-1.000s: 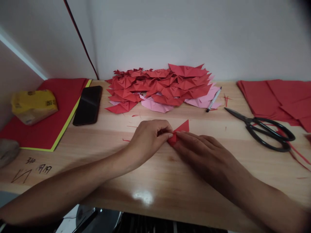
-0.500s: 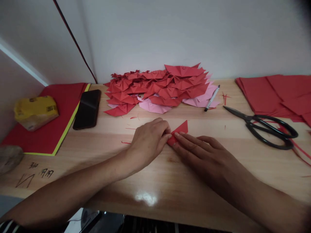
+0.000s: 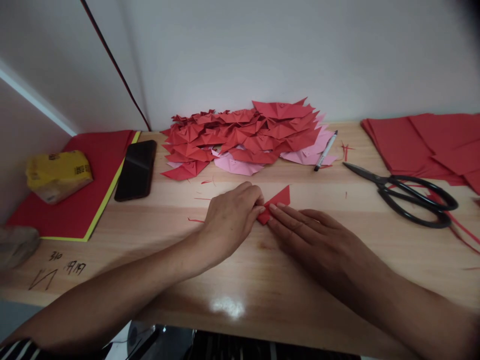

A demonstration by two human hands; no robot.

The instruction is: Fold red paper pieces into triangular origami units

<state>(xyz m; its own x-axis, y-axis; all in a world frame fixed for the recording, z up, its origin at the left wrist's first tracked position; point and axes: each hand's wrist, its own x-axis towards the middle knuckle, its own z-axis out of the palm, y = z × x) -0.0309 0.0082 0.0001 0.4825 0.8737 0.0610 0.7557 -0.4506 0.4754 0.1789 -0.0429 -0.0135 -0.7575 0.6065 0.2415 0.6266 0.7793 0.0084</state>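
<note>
A small piece of folded red paper (image 3: pixel 279 197) lies on the wooden table in front of me, one pointed corner sticking up to the right. My left hand (image 3: pixel 234 215) is closed, its thumb and fingertips pinching the paper's left side. Stretched out low over the table, my right hand (image 3: pixel 318 240) rests its fingertips on the paper's lower right part. Part of the paper is hidden under the fingers of both hands. Behind it lies a pile of folded red paper pieces (image 3: pixel 247 132), with some pink pieces (image 3: pixel 240 164) among them.
Black-handled scissors (image 3: pixel 416 200) lie at right, before a stack of red paper sheets (image 3: pixel 408 145). A marker (image 3: pixel 326 150) lies beside the pile. At left are a phone (image 3: pixel 135 170), red and yellow sheets (image 3: pixel 97 190) and a yellow package (image 3: pixel 60 172). Thin paper scraps are scattered about.
The view has shifted slightly. My right fingertips have moved a little on the folded paper, and more of its lower edge shows. My left hand keeps its pinch.
</note>
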